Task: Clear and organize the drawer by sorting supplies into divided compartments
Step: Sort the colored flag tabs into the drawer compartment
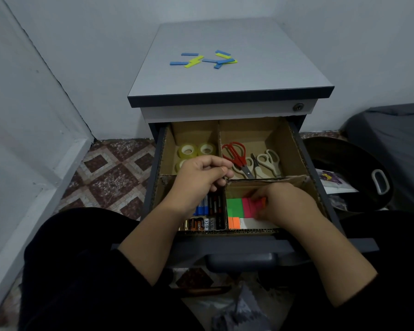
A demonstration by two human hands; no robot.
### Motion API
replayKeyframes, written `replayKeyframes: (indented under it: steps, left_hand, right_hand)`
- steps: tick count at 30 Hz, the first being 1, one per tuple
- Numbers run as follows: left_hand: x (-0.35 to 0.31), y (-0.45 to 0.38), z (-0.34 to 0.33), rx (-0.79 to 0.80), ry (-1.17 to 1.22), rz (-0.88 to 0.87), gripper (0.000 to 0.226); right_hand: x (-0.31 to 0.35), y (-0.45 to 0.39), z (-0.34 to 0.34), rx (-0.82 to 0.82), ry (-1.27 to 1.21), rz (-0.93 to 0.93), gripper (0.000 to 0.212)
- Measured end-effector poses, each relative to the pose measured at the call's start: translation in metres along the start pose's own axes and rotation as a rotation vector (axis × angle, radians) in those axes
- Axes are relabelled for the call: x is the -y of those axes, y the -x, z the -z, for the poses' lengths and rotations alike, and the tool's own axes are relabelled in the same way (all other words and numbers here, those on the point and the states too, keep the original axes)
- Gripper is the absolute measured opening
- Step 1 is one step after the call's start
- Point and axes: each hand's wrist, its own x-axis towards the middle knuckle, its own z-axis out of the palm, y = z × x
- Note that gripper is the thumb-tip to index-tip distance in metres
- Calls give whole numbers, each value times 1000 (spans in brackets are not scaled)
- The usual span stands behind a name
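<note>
Under the right hand's (pixel 286 203) curled fingers, pinched pink sticky notes (pixel 248 206) run lengthwise front-to-back; the left hand (pixel 198 177) curls on the cardboard divider (pixel 261 179).

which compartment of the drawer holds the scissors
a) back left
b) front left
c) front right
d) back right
d: the red-handled scissors and the pale-handled scissors lie in the back right compartment, beside the tape rolls in the back left one.
</note>
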Motion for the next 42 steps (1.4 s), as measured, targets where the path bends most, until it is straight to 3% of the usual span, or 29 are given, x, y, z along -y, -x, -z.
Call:
replayKeyframes:
  steps: [19, 22, 24, 26, 29, 42]
  left_hand:
    - [1, -1, 0, 3, -14, -11, 18]
    - [3, 2, -3, 15, -201, -130, 28]
    - [5, 7, -7, 133, -390, -238, 36]
    - [7, 11, -15, 308, -702, -340, 31]
    - [9, 12, -26, 403, -1096, -473, 21]
    - [11, 11, -29, 465, -1273, -447, 24]
  right_hand:
    - [0, -5, -4, -40, -21, 77, 37]
    - [-13, -3, 1, -79, -76, -5, 32]
    - [-22, -2, 6, -104, -86, -60, 28]
    - [-27, -1, 7, -121, -86, -73, 27]
    - [-25, -3, 2, -110, -97, -40, 27]
    - [-12, -4, -5, -53, -75, 59, 25]
